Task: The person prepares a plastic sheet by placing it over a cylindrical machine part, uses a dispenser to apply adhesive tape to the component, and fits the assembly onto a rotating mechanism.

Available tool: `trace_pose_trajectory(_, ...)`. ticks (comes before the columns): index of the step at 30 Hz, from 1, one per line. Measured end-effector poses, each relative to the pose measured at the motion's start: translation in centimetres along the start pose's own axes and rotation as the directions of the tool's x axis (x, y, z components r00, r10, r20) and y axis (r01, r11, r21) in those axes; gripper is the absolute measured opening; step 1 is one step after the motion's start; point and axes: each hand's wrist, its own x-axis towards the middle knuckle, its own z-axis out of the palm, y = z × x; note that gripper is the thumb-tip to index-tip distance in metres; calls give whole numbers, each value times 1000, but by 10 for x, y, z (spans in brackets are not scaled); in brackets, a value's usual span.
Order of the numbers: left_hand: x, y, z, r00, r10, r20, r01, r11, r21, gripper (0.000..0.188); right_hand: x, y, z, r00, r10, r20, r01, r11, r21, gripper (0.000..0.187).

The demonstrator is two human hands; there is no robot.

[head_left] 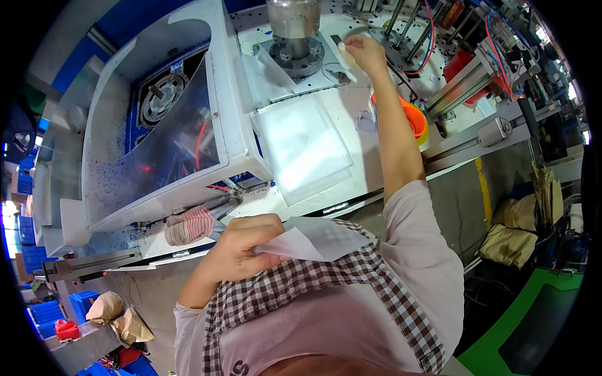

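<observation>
Translucent sheet [320, 239]: pinched in left hand [249, 246], before checked apron [269, 289] | right hand [365, 52] stretched forward to small pale object [343, 48] beside metal flange [297, 62], grasp impossible to tell | sheet stack [304, 147] on white worktable [369, 164], between both hands

Bright light glares off white sheets [305, 147], while fisheye edges curve into black.

The sheet stack [303, 147] lies on the table [365, 160] before you, right of the machine housing [234, 113], with the cylinder [293, 19] behind it
</observation>
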Motion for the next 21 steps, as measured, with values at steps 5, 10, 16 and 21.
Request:
trace_pose_trajectory(5, 4, -2, 2, 1000, 5, 25, -5, 1000, 2, 24, 1, -30, -2, 998, -5, 58, -40, 660, 750, 27)
trace_pose_trajectory(10, 1, -2, 2, 1000, 1, 22, -1, 1000, 2, 22, 8, -75, 13, 985, 2, 172, -156, 430, 889, 25)
trace_pose_trajectory(16, -4, -1, 2, 999, -32, -6, 32, 999, -1, 20, 11, -102, 20, 982, -23, 186, -177, 219, 960, 18)
trace_pose_trajectory(21, -3, 1, 3, 1000, -25, -14, 25, 999, 23, 20, 3, -117, 18, 966, 17, 258, -257, 174, 951, 17)
